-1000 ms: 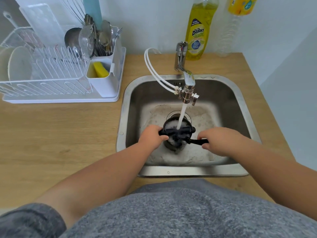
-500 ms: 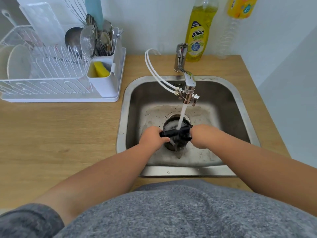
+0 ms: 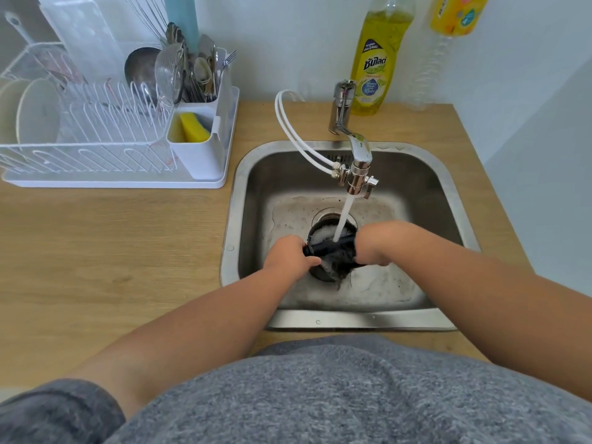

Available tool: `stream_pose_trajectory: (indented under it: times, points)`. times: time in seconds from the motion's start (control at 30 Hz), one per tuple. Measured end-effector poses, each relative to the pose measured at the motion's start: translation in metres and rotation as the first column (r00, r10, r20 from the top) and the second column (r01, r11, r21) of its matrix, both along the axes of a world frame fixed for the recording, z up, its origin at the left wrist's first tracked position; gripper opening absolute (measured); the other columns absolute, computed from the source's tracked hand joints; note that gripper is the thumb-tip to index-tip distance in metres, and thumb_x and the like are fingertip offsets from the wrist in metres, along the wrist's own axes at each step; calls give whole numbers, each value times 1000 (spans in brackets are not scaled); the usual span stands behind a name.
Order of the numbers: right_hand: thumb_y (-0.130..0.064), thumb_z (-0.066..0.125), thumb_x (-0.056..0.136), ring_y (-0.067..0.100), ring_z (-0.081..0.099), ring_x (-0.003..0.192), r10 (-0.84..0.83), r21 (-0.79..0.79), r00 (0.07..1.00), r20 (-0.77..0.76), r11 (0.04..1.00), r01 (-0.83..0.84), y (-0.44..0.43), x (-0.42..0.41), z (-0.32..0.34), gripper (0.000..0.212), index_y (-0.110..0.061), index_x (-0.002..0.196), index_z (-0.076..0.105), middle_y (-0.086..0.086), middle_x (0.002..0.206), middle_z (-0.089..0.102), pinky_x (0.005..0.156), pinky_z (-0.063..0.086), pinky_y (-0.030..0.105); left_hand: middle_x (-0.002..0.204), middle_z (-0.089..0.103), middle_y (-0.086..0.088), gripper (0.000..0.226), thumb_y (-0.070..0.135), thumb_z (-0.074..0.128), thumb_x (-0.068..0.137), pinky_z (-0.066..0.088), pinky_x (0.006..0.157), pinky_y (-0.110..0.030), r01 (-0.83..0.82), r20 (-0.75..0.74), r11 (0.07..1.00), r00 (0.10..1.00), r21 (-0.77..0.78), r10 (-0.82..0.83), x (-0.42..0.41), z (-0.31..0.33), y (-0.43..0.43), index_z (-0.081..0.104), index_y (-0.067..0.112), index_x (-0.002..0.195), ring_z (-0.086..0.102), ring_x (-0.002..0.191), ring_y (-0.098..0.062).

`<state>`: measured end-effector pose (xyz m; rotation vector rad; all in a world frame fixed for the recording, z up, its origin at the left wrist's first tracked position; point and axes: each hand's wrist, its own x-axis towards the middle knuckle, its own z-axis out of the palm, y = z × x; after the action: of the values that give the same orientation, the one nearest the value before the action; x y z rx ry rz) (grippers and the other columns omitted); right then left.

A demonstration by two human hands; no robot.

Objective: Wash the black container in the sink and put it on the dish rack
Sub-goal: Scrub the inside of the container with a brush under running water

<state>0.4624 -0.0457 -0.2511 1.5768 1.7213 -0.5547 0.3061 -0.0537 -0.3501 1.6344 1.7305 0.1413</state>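
Note:
The black container (image 3: 333,251) is held low in the steel sink (image 3: 448,174), right under the running stream from the tap (image 3: 358,149). Foam lies inside it and water runs off its underside. My left hand (image 3: 288,256) grips its left end. My right hand (image 3: 374,241) is closed on its right side and hides that part. The white dish rack (image 3: 96,161) stands on the counter to the left of the sink, with plates at its left end.
A cutlery caddy with a yellow sponge (image 3: 193,129) hangs on the rack's right end. A yellow dish soap bottle (image 3: 374,59) stands behind the tap, a clear bottle to its right. Two white hoses (image 3: 294,136) loop from the tap. Foam covers the sink floor.
My right hand slid left from the container's black handle onto its right side, so the handle no longer shows. The left hand kept its grip. Water still runs.

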Motion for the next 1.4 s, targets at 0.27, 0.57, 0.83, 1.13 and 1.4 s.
stream_pose_trajectory:
  times: [0.27, 0.57, 0.83, 1.13, 1.4]
  points:
    - [-6, 37, 95, 16, 38, 50, 34, -48, 998, 45, 998, -32, 1, -2, 16, 34, -12, 62, 38, 6, 65, 41, 45, 33, 24, 57, 49, -1, 34, 40, 72, 78, 31, 47, -27, 8, -19, 1000, 1000, 7, -8, 0, 1, 1, 59, 11, 69, 49, 55, -18]
    - [-14, 35, 97, 18, 33, 37, -144, -175, 987, -65, 976, 131, 7, 6, 2, 30, -6, 70, 45, 7, 60, 41, 38, 28, 19, 56, 53, -1, 31, 40, 73, 78, 34, 46, -26, 23, -16, 1000, 1000, -8, -23, -1, 0, 4, 65, 10, 74, 52, 54, -18]
    - [-10, 36, 94, 19, 35, 43, -107, -110, 990, -92, 989, 97, -4, 6, -5, 32, -8, 63, 41, 8, 60, 42, 47, 31, 27, 71, 57, -1, 24, 35, 67, 80, 36, 49, -27, 0, 25, 999, 1000, -49, 1, 4, 1, 2, 58, 13, 85, 51, 61, -15]
    - [-33, 40, 98, 17, 47, 52, -140, -110, 932, -335, 988, 109, -15, 30, 6, 33, -14, 114, 62, 5, 73, 62, 46, 39, 23, 85, 62, -10, 24, 29, 64, 81, 56, 70, -41, -170, 246, 979, 950, -108, 192, -7, -5, -6, 47, 13, 86, 66, 71, -24]
    - [-43, 45, 94, 17, 41, 49, -285, -202, 820, -497, 957, 210, -19, 33, -12, 27, -30, 107, 64, 0, 66, 59, 47, 36, 23, 66, 53, -3, 31, 33, 68, 75, 43, 56, -36, -96, 187, 985, 980, 141, 68, -18, 16, 6, 45, 13, 77, 51, 59, -21]
